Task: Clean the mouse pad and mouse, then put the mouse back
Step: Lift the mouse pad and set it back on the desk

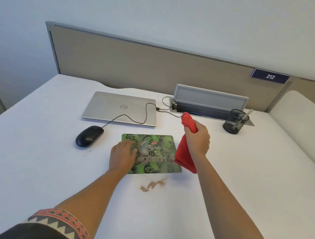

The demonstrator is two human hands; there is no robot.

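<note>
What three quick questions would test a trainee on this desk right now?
1. True or false: the mouse sits on the pad.
2. The right hand grips: A) the mouse, B) the cloth, C) a pen.
3. Fill in: the left hand rests on the ___.

Key: 1 false, the mouse lies beside the pad; 2 B; 3 pad.

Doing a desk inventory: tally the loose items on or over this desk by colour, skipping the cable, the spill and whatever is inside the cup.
Black: 2, mouse and mesh cup
Silver: 1, laptop
Green: 1, mouse pad
Red: 1, cloth
Total: 5
</note>
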